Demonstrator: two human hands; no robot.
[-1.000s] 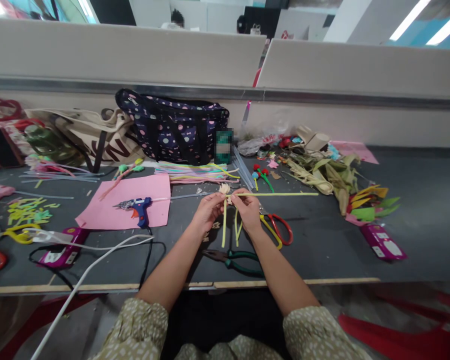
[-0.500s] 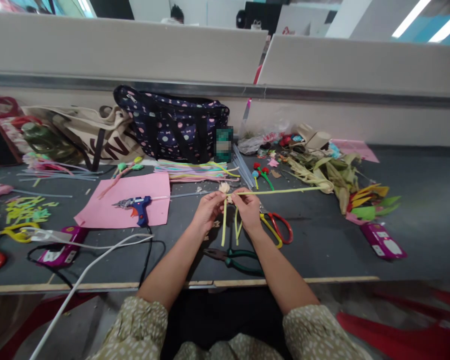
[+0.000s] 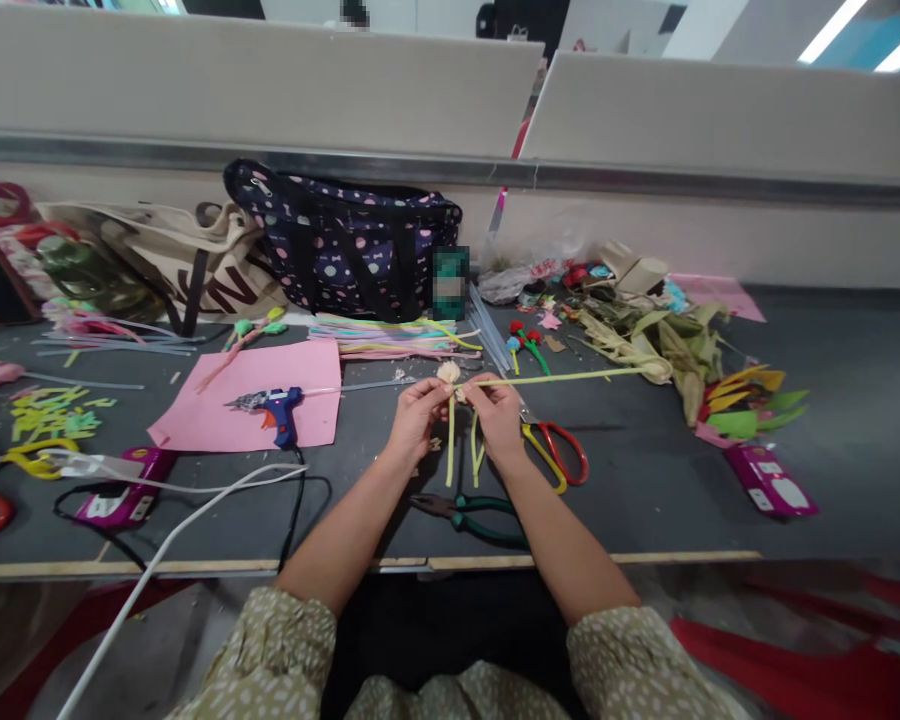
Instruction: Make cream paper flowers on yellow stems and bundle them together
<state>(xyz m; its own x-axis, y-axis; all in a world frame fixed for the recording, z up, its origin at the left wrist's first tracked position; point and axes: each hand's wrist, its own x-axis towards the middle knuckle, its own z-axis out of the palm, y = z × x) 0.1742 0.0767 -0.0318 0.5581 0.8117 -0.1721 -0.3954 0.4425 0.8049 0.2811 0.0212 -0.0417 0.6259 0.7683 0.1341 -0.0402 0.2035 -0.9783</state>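
- Left hand [image 3: 415, 415]: thumb and fingertips pinched at the base of a cream flower [image 3: 449, 372], which sits just above them, over the table [image 3: 630, 520].
- Right hand [image 3: 499, 412]: close beside the left, pinching a long pale-yellow strip [image 3: 562, 378]; free length runs rightward.
- Shorter yellow lengths [image 3: 451, 455] hang below the fingers.
- Scissors [image 3: 550, 442] by right wrist, red and yellow handles.
- Green-handled pliers [image 3: 459, 513] between forearms.
- Farther left, blue glue gun [image 3: 285, 410] on pink sheet [image 3: 319, 375].
- Beyond, patterned bag [image 3: 345, 250].
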